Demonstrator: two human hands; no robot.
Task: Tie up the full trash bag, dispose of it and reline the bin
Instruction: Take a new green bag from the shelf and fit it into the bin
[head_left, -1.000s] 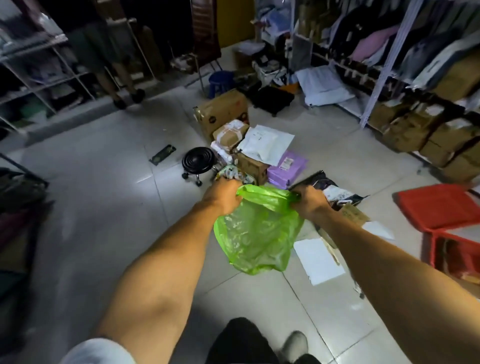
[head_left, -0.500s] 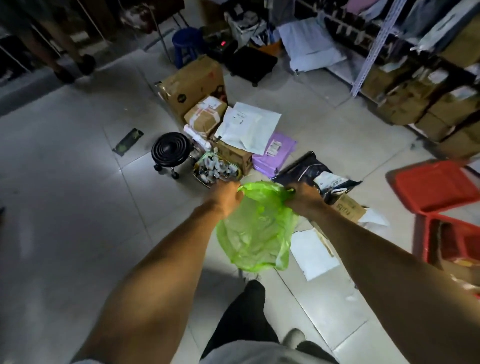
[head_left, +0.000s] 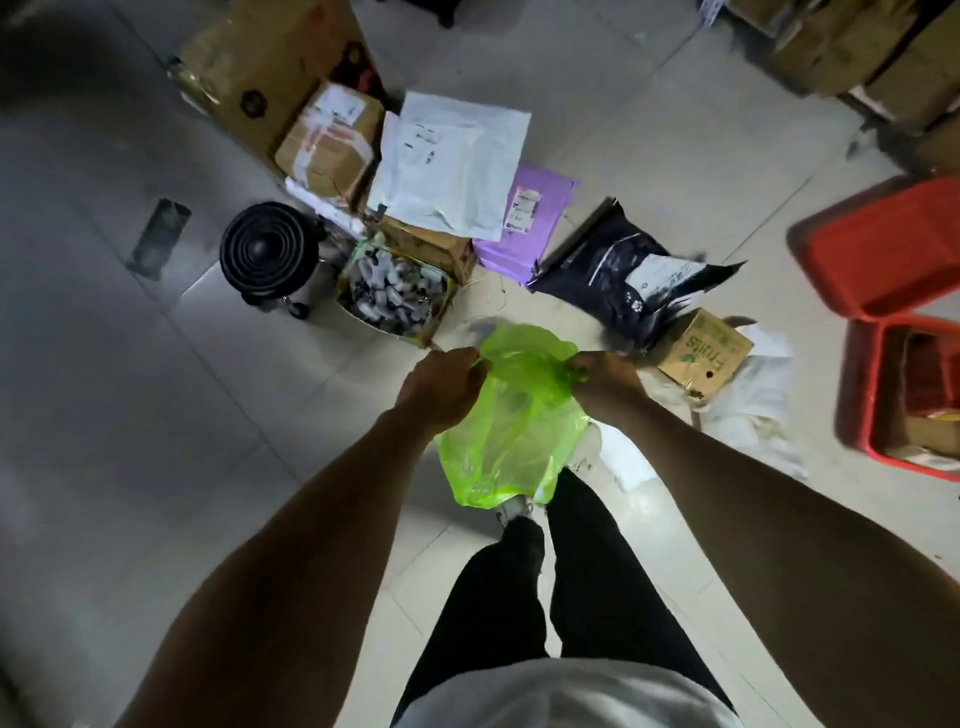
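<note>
Black round stool (head_left: 268, 253) upper left, small bin of trash (head_left: 393, 293) beside it. Centre frame: left hand (head_left: 441, 387) & right hand (head_left: 605, 376) fingers pinched on rim of green plastic bag (head_left: 511, 431), hanging above floor. Red crates (head_left: 893, 291) far right.

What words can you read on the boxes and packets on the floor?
"fruits": printed in green on the small cardboard box, seen upside down.
White mailer: dark print, too small to read.
Purple mailer: white label, too blurred to read.
Black mailer: white label, unreadable.
Taped cardboard parcel: label too blurred.
Green bag in the hands: no writing visible.
</note>
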